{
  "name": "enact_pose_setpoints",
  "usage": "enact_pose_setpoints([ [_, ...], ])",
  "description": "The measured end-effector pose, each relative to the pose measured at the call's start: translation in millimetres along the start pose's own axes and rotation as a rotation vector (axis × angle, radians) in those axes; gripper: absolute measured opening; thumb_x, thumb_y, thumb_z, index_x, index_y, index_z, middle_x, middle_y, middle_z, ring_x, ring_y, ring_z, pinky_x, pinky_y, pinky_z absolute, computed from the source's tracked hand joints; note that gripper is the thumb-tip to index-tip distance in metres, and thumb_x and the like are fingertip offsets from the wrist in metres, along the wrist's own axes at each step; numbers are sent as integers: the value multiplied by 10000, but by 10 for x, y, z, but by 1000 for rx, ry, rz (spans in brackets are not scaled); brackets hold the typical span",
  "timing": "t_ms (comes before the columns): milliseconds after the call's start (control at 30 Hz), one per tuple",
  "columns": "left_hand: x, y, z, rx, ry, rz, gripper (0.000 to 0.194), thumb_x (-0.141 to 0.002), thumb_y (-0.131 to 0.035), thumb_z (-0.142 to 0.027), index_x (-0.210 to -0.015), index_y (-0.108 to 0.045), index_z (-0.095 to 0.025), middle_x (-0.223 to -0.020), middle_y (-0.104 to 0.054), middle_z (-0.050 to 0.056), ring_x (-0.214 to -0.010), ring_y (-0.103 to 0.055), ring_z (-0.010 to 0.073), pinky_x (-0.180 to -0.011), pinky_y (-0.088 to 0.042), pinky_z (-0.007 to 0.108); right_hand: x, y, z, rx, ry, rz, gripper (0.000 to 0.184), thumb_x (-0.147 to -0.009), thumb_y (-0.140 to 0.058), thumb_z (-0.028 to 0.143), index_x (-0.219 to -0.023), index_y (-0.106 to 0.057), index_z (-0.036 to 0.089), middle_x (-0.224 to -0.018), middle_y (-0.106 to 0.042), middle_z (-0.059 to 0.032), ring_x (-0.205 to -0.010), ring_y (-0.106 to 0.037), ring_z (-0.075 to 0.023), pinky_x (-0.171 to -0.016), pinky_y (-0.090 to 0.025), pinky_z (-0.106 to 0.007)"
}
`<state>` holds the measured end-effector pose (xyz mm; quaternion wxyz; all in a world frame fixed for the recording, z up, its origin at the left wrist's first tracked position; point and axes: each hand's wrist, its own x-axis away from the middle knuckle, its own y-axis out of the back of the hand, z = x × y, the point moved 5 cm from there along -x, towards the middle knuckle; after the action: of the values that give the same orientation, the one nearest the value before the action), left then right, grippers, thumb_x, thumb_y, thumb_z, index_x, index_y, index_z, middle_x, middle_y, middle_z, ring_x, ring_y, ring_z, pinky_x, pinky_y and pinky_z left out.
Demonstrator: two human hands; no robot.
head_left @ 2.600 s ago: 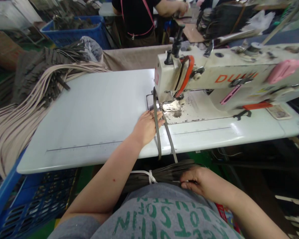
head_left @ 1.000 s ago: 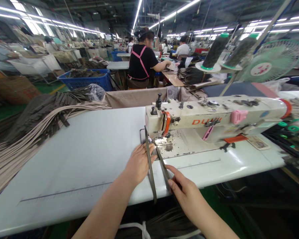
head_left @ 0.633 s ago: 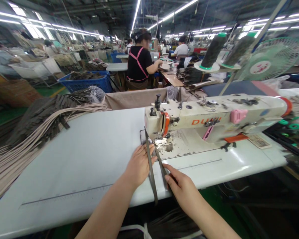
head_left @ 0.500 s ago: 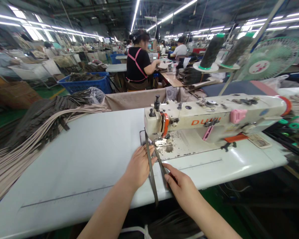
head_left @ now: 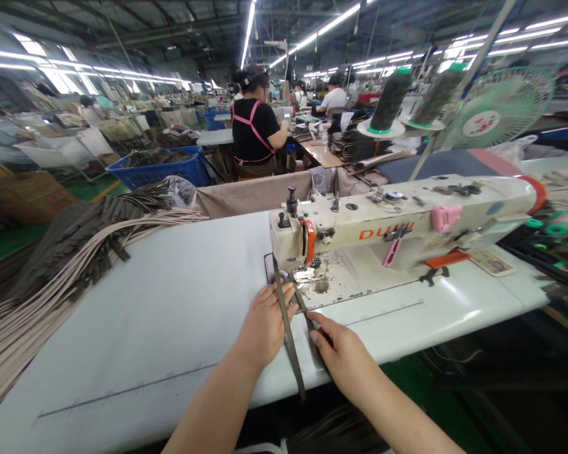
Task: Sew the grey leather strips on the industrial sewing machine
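Observation:
A narrow dark grey-brown fabric strap hangs from the head of the sewing machine and drops past the table's front edge. It crosses over the fingers of my left hand, which lies flat on the table beside the presser foot, fingers stretched out. To the right, another length of strap comes from under the foot area towards me. My right hand pinches this length between thumb and fingers near the table edge. Whether both lengths are one piece I cannot tell.
Beige straps and dark strips are heaped at the table's left. A blue crate and a co-worker are beyond. Thread cones and a fan stand at back right. A dark strap bundle lies below the table edge.
My right hand has come up from the bundle in my lap to grip the strap on the table. The left hand stays by the foot. The view has tilted up.

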<state>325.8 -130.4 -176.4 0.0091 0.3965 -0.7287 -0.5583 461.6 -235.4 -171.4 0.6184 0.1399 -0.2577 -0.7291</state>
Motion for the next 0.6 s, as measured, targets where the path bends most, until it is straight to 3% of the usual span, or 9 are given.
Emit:
enact_pose_setpoints([
  [300, -1, 2, -3, -3, 2, -13, 354, -1068, -451, -280, -1349, -630, -162, -1408, -655, 95, -1388, -544, 276, -1170, -471, 529, 19, 50, 53, 174, -34, 30, 478, -984, -373, 337, -1351, -623, 159, -1092, -754, -136, -1010, -717, -315, -885, -516, -414],
  [600, -11, 9, -20, -19, -12, -14, 339, -1069, -449, -270, -1327, -640, -160, -1385, -670, 106, -1384, -551, 267, -1175, -461, 512, 197, 58, 34, 260, -11, 63, 521, -1004, -305, 375, -1379, -602, 168, -1167, -740, -134, -1069, -716, -316, -908, -535, -416],
])
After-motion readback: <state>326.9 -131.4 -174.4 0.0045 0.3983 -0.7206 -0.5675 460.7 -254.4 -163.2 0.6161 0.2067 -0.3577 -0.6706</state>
